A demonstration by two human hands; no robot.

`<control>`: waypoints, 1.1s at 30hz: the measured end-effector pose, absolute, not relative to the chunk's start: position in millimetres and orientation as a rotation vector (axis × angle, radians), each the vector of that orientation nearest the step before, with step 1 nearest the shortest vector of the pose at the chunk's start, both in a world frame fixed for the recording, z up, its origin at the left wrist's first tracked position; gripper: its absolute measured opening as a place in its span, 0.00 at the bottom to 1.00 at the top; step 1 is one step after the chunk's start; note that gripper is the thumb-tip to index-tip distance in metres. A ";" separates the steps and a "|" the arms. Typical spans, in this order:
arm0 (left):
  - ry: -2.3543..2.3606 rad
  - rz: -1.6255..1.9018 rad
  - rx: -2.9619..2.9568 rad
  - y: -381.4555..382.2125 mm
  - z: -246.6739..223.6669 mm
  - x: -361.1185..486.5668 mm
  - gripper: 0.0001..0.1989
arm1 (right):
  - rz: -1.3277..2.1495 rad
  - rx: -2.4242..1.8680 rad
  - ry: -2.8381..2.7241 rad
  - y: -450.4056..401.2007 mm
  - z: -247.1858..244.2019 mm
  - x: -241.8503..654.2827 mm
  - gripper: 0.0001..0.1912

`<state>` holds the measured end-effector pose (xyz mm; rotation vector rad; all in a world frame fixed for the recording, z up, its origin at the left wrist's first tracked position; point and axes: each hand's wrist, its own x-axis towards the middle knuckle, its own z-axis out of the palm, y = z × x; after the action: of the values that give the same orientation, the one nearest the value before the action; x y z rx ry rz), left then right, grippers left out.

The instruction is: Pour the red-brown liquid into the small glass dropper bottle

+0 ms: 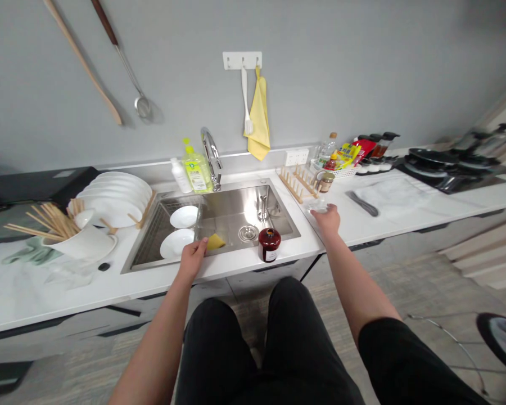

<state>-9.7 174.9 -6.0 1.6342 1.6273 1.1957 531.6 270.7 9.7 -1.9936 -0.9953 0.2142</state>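
At the sink's front rim, the fingers of my left hand (193,260) are closed on a yellow sponge (215,242). Two white plates (177,244) lie in the left part of the sink (231,211). My right hand (326,220) is over the counter to the right of the sink, its fingers closed at a clear, see-through item (317,206) whose kind I cannot make out. Between my hands, a dark red bottle (269,246) with an uncapped neck stands on the counter's front edge.
A faucet (211,152) and soap bottles (196,169) stand behind the sink. Stacked plates (116,197) and a white pot with chopsticks (82,243) are at left. A wooden rack (299,183), a small jar (326,181) and a dark grey utensil (361,203) lie right.
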 end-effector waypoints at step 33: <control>0.952 1.311 1.469 -8.3 72.2 103.8 0.18 | 0.977 -0.938 -1.724 -12.1 51.6 307.8 0.42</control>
<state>103.8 -8.3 72.2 1.4691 0.9518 1.3109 307.8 -12.1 51.6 -0.9381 -1.7235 0.9766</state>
